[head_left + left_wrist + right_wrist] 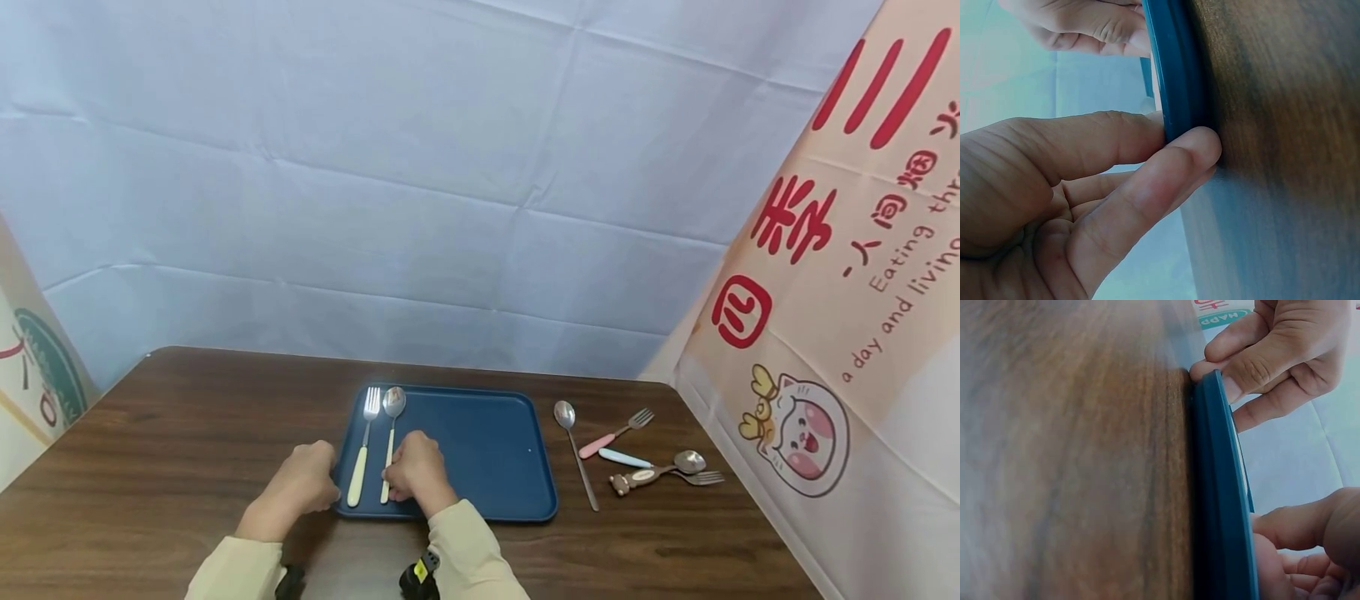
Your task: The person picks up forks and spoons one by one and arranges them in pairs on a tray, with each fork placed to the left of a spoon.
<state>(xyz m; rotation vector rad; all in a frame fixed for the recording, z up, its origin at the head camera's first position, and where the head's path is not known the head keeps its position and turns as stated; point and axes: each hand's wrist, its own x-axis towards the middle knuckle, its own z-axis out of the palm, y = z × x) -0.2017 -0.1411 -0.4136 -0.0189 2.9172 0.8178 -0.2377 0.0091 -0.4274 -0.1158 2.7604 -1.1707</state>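
A dark blue tray [487,450] lies on the brown wooden table. On its left side a fork [358,475] with a cream handle and a spoon [394,402] with a cream handle lie side by side, heads pointing to the far edge. My left hand [300,479] pinches the tray's near left corner; in the left wrist view its thumb and fingers [1141,181] close on the rim from both sides. Over the tray, my right hand [422,468] pinches the lower handle of the spoon. The right wrist view shows its fingertips [1272,528] just inside the near rim.
Right of the tray lies a long silver spoon [579,462]. Beyond it are a fork with a pink handle [597,446], a fork with a light blue handle [626,458] and a spoon with a bear-shaped handle [643,477]. A pale cloth [375,208] hangs behind the table.
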